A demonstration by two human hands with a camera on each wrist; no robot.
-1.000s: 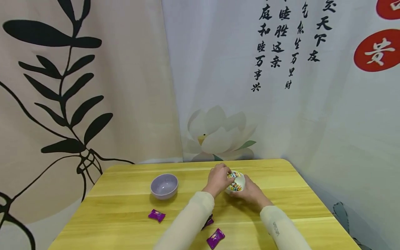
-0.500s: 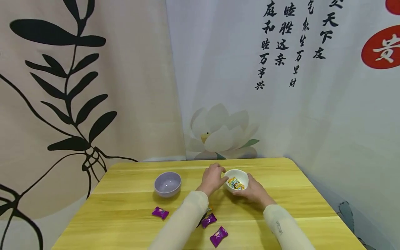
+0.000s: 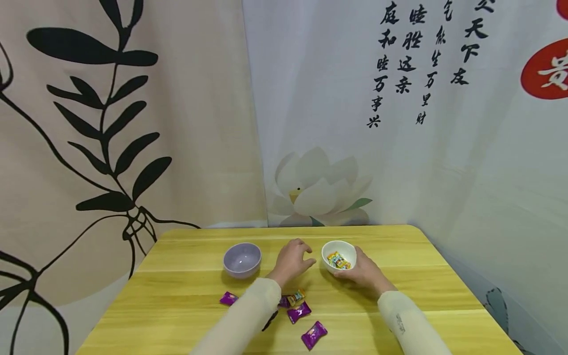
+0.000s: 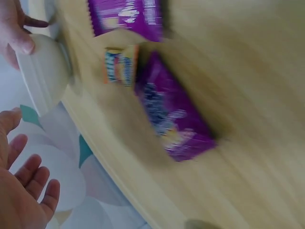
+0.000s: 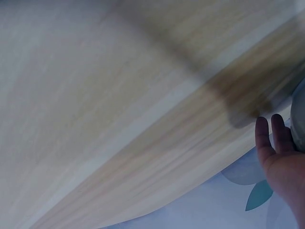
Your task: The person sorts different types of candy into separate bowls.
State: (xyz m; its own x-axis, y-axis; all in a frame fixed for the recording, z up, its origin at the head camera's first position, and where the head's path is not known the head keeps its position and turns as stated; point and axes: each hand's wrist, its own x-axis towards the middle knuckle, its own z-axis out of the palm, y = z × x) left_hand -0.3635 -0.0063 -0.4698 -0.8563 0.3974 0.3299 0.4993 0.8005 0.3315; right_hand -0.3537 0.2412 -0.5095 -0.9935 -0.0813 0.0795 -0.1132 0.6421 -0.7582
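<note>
My right hand [image 3: 365, 271] grips the side of a small white bowl [image 3: 346, 250], thumb at the near side, its mouth tipped toward me. Several yellow-wrapped candies [image 3: 338, 260] lie inside the bowl. To the bowl's left, my left hand [image 3: 290, 262] is apart from it, fingers loosely bent and holding nothing; the left wrist view shows these fingers [image 4: 33, 177] spread. Below that hand lie a yellow-wrapped candy [image 3: 296, 297] and purple-wrapped candies [image 3: 299, 312], one partly behind the left sleeve. In the right wrist view, only the bowl's edge [image 5: 299, 114] shows beside the right hand.
A lilac bowl [image 3: 242, 259] stands on the wooden table [image 3: 426, 296], left of my left hand. One purple candy [image 3: 228, 298] lies in front of it, another [image 3: 314, 335] nearer me. A printed cloth backdrop [image 3: 213, 123] hangs behind the table's far edge.
My left hand has drawn out of the white bowl and moved left, its fingers opening. The right hand keeps its grip on the bowl. The view has shifted slightly, and more candies show.
</note>
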